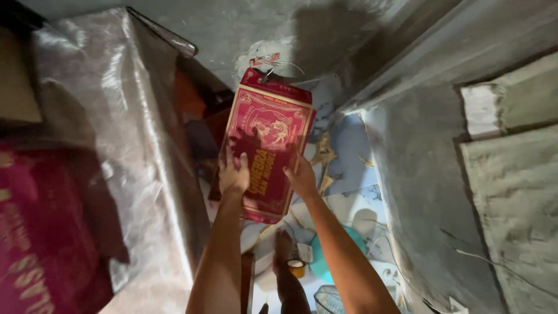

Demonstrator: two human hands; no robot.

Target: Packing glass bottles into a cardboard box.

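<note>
Both forearms are seen rising from six o'clock toward the middle of the view, bare and close to the lens, and between them, low down, a roll of tape [296, 268] is picked out on the patterned floor [349, 151] beside a teal round object [322, 261]. Next out, the left hand [233, 173] is pressed flat against the lower left part of a red flattened carton [266, 142], fingers [229, 157] spread and extended upward rather than curled; the right hand [301, 176] is set against the lower right edge at about five o'clock of the carton, fingers loosely bent along the side, so the carton is held up between two palms and not pinched. The carton is raised at the centre of the view, tilted slightly, its top toward twelve o'clock. It is judged light and fairly stiff along the panel but apt to buckle at the creases, with a smooth printed face that could slide; the side edges would be the surer place to grip. At nine o'clock a bundle wrapped in shiny plastic sheet [116, 116] is seen, with more red cartons [40, 232] at eight o'clock. Farthest, a grey concrete wall [418, 174] runs along three o'clock.
</note>
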